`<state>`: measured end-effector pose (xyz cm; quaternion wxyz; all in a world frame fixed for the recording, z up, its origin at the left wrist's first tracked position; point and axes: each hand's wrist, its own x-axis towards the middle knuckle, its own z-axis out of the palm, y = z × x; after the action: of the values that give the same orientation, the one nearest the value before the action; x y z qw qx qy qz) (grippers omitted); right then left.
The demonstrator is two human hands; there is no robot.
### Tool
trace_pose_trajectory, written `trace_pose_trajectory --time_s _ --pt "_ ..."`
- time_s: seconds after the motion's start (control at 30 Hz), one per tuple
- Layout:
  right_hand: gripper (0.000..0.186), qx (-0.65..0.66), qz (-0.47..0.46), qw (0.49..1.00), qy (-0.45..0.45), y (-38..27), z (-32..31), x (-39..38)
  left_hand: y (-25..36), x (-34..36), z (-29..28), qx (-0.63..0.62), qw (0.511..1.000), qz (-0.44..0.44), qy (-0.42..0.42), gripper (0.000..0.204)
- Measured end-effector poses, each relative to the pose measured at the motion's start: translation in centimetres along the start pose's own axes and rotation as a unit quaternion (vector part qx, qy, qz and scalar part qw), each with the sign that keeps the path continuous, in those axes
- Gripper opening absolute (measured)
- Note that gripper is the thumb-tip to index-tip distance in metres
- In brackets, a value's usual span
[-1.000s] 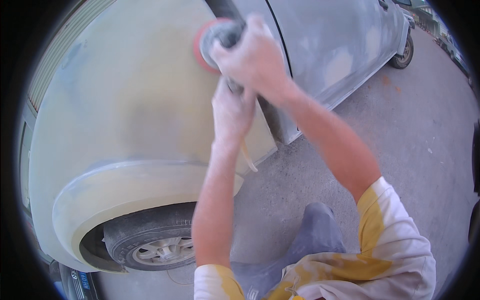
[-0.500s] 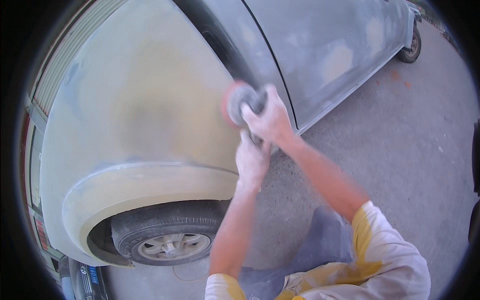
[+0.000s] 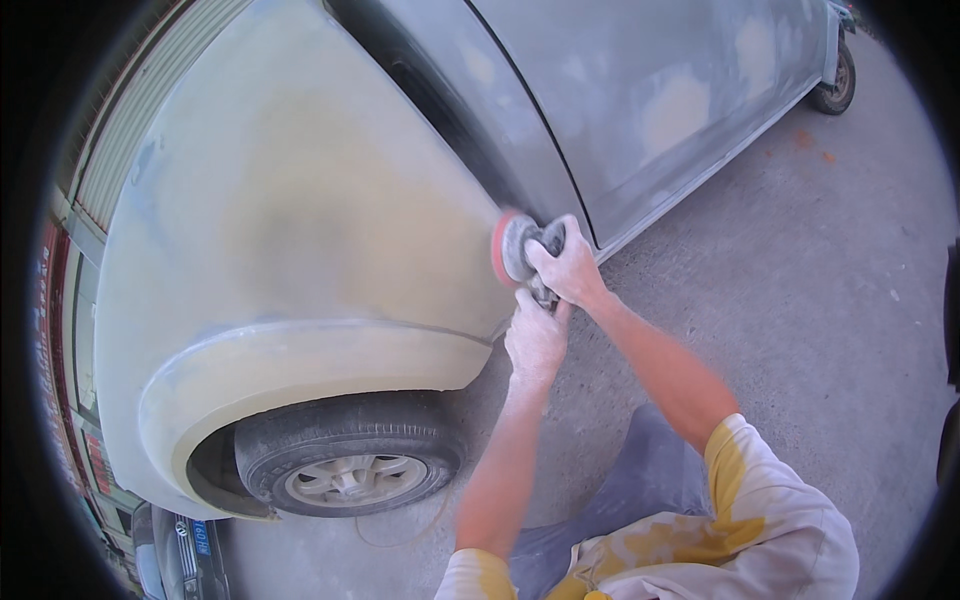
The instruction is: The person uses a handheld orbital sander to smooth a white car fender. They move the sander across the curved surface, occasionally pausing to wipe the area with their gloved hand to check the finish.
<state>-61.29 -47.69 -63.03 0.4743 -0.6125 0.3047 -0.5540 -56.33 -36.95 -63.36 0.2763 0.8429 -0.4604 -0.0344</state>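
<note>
Both of my dusty hands are wrapped round a handheld disc sander (image 3: 517,247) with a grey body and a red-edged pad. My right hand (image 3: 570,265) grips its dark head from the right side. Below it, my left hand (image 3: 535,338) closes round the lower handle. The pad faces the rear edge of a car fender (image 3: 330,220), which is pale with yellowish, sanded-looking filler; whether pad and panel touch I cannot tell. A grey primed door panel (image 3: 640,110) with light patches lies beyond the sander.
Under the fender's arch sits a wheel (image 3: 355,480) with a spoked rim. A thin hose or cord (image 3: 410,540) curves on the concrete floor (image 3: 780,280). Another car's front (image 3: 185,560) shows at lower left, and a farther wheel (image 3: 835,80) at upper right.
My two hands have moved the sander right and downward along the fender's rear edge. The view has shifted slightly. Both grips stay closed.
</note>
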Motion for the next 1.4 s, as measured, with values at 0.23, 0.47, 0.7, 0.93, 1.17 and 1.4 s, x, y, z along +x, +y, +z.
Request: trace_pose_trajectory --time_s 0.23,0.47,0.7,0.93,1.17,1.4 --pt "0.041 -0.004 -0.048 0.999 -0.001 -3.2 0.4 1.2 1.5 0.5 -2.8 -0.024 0.999 0.009 0.026 0.067" --pt "0.046 -0.007 -0.182 0.983 -0.003 -10.1 1.2 4.7 3.2 2.5 -6.8 -0.131 0.978 0.093 0.137 0.057" --pt "0.055 -0.159 -0.096 0.978 0.1 -4.1 4.3 -2.7 -4.9 1.2 0.2 -0.218 0.964 0.122 0.092 0.052" --pt "0.062 -0.187 -0.348 0.912 0.108 -16.8 8.6 1.9 -2.4 7.6 -9.6 -0.204 0.92 0.247 0.226 0.045" --pt "0.058 -0.263 -0.365 0.88 0.15 -31.2 10.4 7.6 5.4 10.2 -22.4 -0.39 0.87 0.258 0.157 0.049" --pt "0.039 -0.279 -0.528 0.8 0.051 -33.5 22.2 0.6 -4.4 8.3 -26.9 -0.163 0.841 0.247 0.453 0.026"
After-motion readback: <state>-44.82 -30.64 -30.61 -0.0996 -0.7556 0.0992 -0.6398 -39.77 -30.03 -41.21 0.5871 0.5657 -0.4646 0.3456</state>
